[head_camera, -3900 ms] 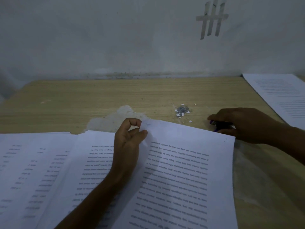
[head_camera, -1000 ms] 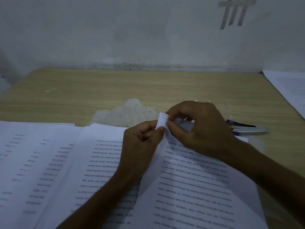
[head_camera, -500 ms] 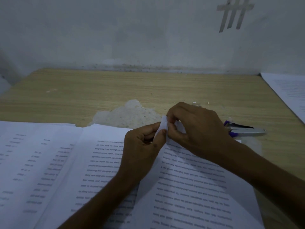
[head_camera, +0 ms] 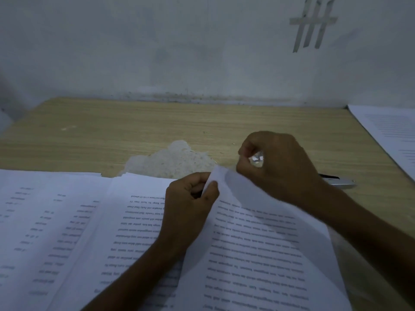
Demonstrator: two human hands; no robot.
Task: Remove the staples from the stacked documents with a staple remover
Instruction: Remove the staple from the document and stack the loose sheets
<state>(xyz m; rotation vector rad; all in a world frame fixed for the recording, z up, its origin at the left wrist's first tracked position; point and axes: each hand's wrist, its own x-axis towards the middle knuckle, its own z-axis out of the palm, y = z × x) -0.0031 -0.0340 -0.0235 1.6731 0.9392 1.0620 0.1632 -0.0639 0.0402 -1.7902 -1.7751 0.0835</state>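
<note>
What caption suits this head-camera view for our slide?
Left hand pinches a printed sheet by its corner; right hand curls beside it, staple remover lying on the table.

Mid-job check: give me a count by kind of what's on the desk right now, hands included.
Hands: 2 (left hand, right hand)
Paper piles: 4 (far-left pile, middle pile, held document, far-right pile)
Staple remover: 1, partly hidden
Shiny scrap cluster: 1
Total: 8
</note>
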